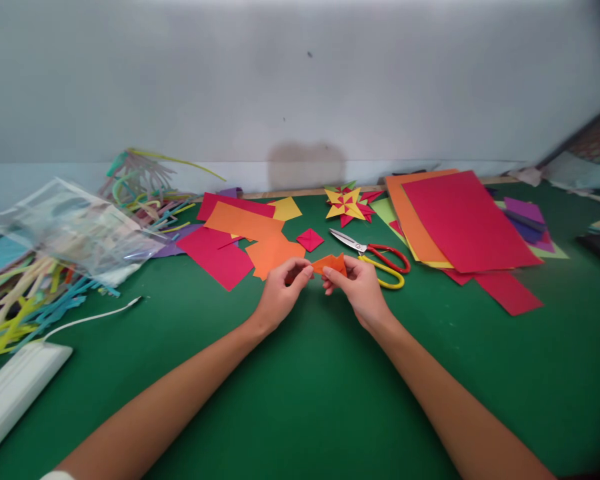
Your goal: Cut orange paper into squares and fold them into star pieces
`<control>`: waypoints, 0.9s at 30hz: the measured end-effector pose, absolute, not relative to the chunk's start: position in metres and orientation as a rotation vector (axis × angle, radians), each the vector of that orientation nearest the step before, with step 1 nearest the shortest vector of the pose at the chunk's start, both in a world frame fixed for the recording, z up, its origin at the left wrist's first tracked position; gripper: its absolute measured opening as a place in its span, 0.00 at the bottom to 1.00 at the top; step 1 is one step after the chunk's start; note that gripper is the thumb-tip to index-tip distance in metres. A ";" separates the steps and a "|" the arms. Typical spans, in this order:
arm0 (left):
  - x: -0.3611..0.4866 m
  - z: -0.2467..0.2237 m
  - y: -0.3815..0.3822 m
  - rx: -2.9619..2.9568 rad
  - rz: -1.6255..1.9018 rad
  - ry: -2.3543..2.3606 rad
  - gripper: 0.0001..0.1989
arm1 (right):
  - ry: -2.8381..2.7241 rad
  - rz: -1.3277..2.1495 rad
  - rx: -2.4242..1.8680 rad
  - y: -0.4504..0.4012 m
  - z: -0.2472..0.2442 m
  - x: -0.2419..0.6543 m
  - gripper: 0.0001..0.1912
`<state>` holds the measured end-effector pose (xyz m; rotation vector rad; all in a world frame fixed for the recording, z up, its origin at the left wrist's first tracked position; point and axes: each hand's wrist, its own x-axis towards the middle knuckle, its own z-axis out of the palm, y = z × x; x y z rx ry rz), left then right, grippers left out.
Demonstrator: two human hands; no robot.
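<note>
In the head view, the left hand (283, 290) pinches the left tip of a folded orange paper piece (330, 265) over the green tabletop (300, 400); the right hand (364, 288) grips its other end between thumb and fingers. Just beyond lies a folded red paper square (310, 239). Scissors with one red and one yellow handle (375, 255) lie beside the right hand, near a layered paper star (349, 203).
</note>
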<state>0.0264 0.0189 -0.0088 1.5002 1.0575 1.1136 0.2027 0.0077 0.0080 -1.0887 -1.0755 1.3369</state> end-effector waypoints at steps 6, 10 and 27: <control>0.027 -0.009 0.019 1.526 1.104 1.110 0.13 | -1.095 1.341 -1.088 0.007 0.008 0.201 0.14; 0.027 -0.010 0.019 1.518 1.110 1.105 0.12 | -1.104 1.345 -1.100 0.007 0.008 0.201 0.14; 0.026 -0.010 0.018 1.496 1.186 1.123 0.11 | -1.136 1.342 -1.056 0.008 0.007 0.203 0.12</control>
